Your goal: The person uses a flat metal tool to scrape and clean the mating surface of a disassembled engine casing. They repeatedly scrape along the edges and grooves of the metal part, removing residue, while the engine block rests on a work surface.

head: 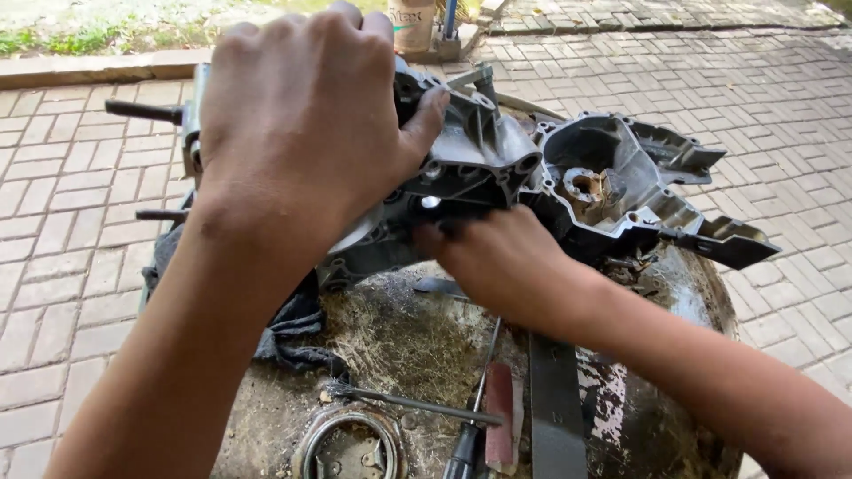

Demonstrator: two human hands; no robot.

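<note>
A grey metal engine casing is held on top of a rusty, dirt-caked drum, clasped from above by the left hand, whose fingers are closed over its upper edge. The right hand is pressed against the casing's lower front, its grip hidden. Just below the hands, a dark rag, a small brush and a screwdriver are seen, with brick paving all around
</note>
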